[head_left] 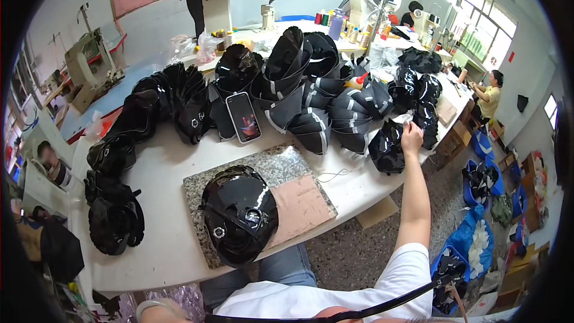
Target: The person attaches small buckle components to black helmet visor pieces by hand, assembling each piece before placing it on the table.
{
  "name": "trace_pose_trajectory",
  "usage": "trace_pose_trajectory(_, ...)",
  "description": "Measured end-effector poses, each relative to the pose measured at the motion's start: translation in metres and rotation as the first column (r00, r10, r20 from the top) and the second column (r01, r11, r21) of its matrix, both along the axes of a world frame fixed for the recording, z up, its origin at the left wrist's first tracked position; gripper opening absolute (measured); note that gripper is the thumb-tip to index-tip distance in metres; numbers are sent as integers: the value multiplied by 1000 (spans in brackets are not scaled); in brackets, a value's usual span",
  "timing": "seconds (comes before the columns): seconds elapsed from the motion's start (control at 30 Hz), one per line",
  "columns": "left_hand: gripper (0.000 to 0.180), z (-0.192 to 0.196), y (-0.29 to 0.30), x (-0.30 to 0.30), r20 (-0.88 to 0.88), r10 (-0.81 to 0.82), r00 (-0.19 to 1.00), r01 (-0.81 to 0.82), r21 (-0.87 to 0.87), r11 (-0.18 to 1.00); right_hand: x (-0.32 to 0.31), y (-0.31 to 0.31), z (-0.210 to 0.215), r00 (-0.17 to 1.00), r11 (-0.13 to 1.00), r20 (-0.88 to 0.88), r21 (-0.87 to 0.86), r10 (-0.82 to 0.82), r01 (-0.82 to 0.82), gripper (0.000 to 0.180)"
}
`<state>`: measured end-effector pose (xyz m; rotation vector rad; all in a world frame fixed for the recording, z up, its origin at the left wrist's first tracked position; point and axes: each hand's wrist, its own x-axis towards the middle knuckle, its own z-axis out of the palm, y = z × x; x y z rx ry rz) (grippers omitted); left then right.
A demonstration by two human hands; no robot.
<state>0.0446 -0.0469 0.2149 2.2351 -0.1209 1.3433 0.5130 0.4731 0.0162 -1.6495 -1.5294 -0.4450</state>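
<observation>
**Reaching for the far pile of black pieces**

Far to the left of my reaching hand, glossy black shoe uppers (113, 215) lie bunched at the table's (161, 245) edge, and more stand in a row (173, 101) along the back. My left hand is not in view, so I cannot tell what it does. Directly below me, 1 finished black upper (239, 212) sits on a speckled stone slab (281, 164), beside a pinkish pad (302, 206). A phone (243, 117) leans against the stacked black-and-grey cut pieces (311, 101) behind the slab.

My right hand (412, 136) is stretched well out, fingers curled onto the top of a shiny black piece (387, 148) at the table's right edge; I cannot tell whether the grip has closed.

I judge the risks thus: that piece sits close to the edge, so a careless tug could drag it or its neighbours to the floor. My arm also passes near the leaning stacks, and a nudge could topple them onto the phone.

The piece looks soft, crumpled and highly reflective.
</observation>
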Motion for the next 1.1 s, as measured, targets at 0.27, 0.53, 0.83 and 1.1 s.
trace_pose_trajectory(0.27, 29, -17, -29, -27, 43, 45, 998, -31, -290, 957, -191, -208, 61, 401, 418, -173, 76, 900, -905, 16)
trace_pose_trajectory(0.53, 25, -129, -89, -13, -717, 107, 689, -721, -693, -3, -337, -326, 40, 34, 1, -195, -166, 980, -986, 27)
trace_pose_trajectory(0.83, 17, -158, -15, -28, -455, 885, 103, -991, -126, 50, -365, -328, -1, 270, 145, -782, -228, 563, -963, 32)
trace_pose_trajectory(1.1, 38, -181, 88, -42, -485, 871, 72, -946, 243, 213, -347, -331, -29, -139, 327, -958, 218, 250, -919, 27)
